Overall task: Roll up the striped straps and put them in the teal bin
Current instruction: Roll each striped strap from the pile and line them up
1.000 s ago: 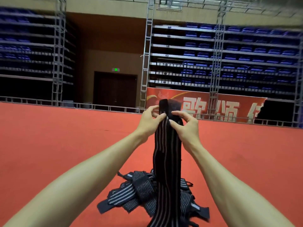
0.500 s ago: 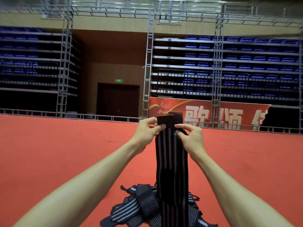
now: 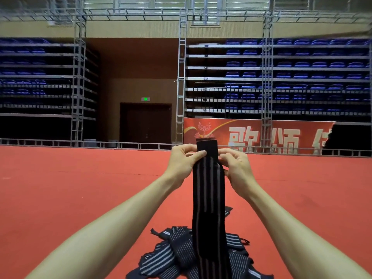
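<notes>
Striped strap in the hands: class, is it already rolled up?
No, the striped strap hangs unrolled, its top end pinched by the left hand and right hand.

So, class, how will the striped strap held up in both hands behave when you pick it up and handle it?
Probably floppy: the strap hangs limp from where the left hand and right hand pinch its top, and the pile of straps lies crumpled on the floor. Likely light, since a mere pinch holds it up. Flat, so unlikely to roll.

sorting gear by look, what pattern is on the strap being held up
The strap: black with thin pale lengthwise stripes, plain black top end; head view.
</notes>
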Tool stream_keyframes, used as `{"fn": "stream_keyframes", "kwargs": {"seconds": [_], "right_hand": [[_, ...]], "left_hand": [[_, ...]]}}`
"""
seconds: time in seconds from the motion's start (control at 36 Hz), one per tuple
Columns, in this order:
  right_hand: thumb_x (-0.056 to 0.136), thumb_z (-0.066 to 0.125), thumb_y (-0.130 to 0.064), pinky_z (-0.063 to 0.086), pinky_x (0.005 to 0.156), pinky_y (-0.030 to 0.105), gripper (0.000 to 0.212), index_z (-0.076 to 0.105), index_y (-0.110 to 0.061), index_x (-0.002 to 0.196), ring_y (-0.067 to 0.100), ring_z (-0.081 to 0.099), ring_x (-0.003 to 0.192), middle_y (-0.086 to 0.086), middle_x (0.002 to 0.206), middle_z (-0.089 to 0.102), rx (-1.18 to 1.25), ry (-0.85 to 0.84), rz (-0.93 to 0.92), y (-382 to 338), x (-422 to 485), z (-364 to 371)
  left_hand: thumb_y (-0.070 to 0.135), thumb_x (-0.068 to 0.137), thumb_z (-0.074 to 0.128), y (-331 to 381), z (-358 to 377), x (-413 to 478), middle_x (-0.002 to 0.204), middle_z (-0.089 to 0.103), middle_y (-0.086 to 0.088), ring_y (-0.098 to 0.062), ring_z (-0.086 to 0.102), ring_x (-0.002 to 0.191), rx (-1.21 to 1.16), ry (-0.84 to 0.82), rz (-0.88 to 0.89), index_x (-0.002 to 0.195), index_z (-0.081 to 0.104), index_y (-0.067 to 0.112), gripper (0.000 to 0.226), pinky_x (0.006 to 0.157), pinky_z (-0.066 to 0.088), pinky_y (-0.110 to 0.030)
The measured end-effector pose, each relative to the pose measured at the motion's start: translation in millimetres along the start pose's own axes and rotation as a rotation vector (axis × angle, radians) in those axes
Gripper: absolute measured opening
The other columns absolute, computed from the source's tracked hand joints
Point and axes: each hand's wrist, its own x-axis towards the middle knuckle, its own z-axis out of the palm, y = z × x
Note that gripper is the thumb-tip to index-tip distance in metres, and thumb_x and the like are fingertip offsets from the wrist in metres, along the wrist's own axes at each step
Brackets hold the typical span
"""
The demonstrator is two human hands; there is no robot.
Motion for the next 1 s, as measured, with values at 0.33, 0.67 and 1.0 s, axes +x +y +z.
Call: {"fn": "stream_keyframes", "kwargs": {"seconds": [0.33, 0.67, 1.0], "right_hand": [[0.087, 0.071, -0.005, 0.061, 0.075, 0.042, 0.02, 0.075, -0.021, 0.078, 0.021, 0.074, 0.078, -0.001, 0.078, 0.076, -0.224, 0.063, -0.175, -13, 11, -3], [0.084, 0.075, -0.006, 0.06, 0.076, 0.042, 0.016, 0.076, -0.021, 0.078, 0.019, 0.073, 0.079, -0.001, 0.078, 0.076, -0.174, 0.161, -0.207, -5, 9, -6], [0.084, 0.074, -0.005, 0.058, 0.081, 0.056, 0.007, 0.077, -0.011, 0.085, 0.033, 0.073, 0.082, 0.009, 0.083, 0.076, -0.126, 0.178, -0.239, -1, 12, -5]], "left_hand": [[0.002, 0.088, 0.07, 0, 6, -2, 0.087, 0.074, -0.009, -0.015, 0.07, 0.078, 0.035, -0.054, 0.02, 0.097, 0.073, 0.002, 0.01, 0.079, 0.058, -0.031], [0.001, 0.09, 0.067, 10, 9, 2, 0.086, 0.072, -0.012, -0.02, 0.071, 0.083, 0.008, -0.049, 0.061, 0.089, 0.071, 0.004, 0.005, 0.082, 0.059, -0.034], [0.001, 0.087, 0.07, 14, 8, 4, 0.077, 0.071, -0.003, -0.01, 0.069, 0.071, 0.017, -0.03, 0.118, 0.082, 0.07, 0.012, 0.011, 0.063, 0.055, -0.024]]}}
